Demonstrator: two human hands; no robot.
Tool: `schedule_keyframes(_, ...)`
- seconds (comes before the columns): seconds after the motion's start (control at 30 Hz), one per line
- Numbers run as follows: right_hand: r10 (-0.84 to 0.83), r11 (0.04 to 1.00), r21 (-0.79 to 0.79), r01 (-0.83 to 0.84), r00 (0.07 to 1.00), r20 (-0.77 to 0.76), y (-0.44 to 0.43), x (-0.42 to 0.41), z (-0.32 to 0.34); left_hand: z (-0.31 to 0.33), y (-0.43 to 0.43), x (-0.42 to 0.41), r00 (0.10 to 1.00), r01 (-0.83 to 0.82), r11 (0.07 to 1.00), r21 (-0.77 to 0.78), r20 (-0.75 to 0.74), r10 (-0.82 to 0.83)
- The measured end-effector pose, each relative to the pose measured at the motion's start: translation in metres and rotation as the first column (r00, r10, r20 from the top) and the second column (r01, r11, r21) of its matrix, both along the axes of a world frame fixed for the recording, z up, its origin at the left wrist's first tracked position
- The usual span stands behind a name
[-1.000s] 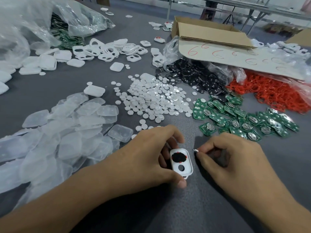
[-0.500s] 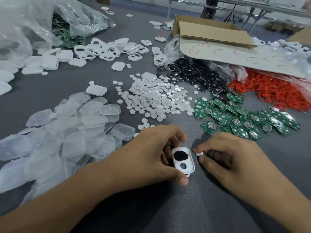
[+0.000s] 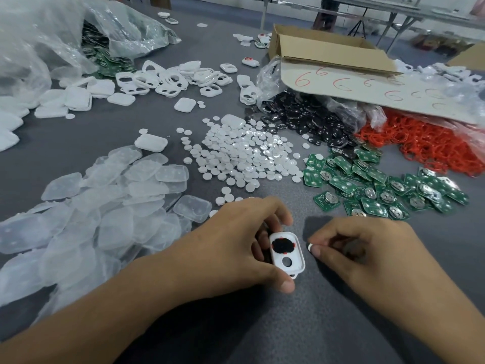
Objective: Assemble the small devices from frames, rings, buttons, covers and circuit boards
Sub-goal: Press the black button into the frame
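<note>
Soft even light, shadows on table [image 3: 433, 245], glare on plastic bag [image 3: 39, 48], edges warped, bg blurry.

Grey bench [image 3: 341, 324]. Left of the left grip [image 3: 231, 248]: clear covers [image 3: 118, 206]. Beyond it: white buttons [image 3: 244, 156], then white frames [image 3: 162, 82]. Beyond the right grip [image 3: 367, 256]: green circuit boards [image 3: 367, 185], black discs [image 3: 301, 119], red rings [image 3: 425, 145], cardboard box [image 3: 328, 51].

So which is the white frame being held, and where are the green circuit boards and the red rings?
white frame [image 3: 297, 258]: head view, its white face beside the small hole.
green circuit boards [image 3: 367, 179]: head view, middle of the pile.
red rings [image 3: 425, 143]: head view, middle of the heap.
</note>
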State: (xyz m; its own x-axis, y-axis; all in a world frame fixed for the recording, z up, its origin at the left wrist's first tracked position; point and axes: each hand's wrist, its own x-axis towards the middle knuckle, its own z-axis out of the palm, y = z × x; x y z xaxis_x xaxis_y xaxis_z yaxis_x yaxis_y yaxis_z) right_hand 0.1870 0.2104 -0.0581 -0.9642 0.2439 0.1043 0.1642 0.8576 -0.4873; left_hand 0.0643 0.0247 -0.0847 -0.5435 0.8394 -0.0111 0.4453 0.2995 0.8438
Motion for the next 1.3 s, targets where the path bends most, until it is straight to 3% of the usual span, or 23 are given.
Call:
schedule_keyframes(0.13, 0.042, 0.998, 0.043, -0.042, 0.999, -0.006, -0.001, 0.001, 0.005, 0.000, 0.000, 0.000, 1.000, 0.002, 1.000, 0.002, -0.005, -0.002)
schedule_keyframes(0.3, 0.092, 0.972, -0.210, -0.106, 0.993, -0.075, -0.011, 0.000, 0.004, 0.000, 0.000, 0.000, 1.000, 0.005, 1.000, 0.001, -0.028, -0.005)
schedule_keyframes(0.43, 0.127, 0.984, -0.114, -0.134, 0.989, -0.070, -0.022, -0.005, -0.003, -0.001, 0.001, 0.000, 1.000, 0.002, 1.000, 0.007, -0.010, -0.002)
schedule_keyframes(0.63, 0.002, 0.963, -0.270, 0.001, 1.000, 0.010, -0.023, -0.009, -0.009, 0.003, 0.001, 0.001, 1.000, 0.001, 1.000, 0.008, -0.009, -0.001)
schedule_keyframes(1.03, -0.143, 0.939, -0.305, 0.158, 0.987, 0.071, -0.033, -0.014, -0.011, 0.001, 0.002, 0.001, 0.994, -0.015, 0.998, -0.058, -0.106, 0.008)
schedule_keyframes(1.3, -0.195, 0.938, -0.300, 0.174, 0.980, -0.041, -0.037, -0.012, -0.020, 0.000, 0.002, 0.000, 0.993, -0.029, 0.998, -0.060, -0.114, 0.022)
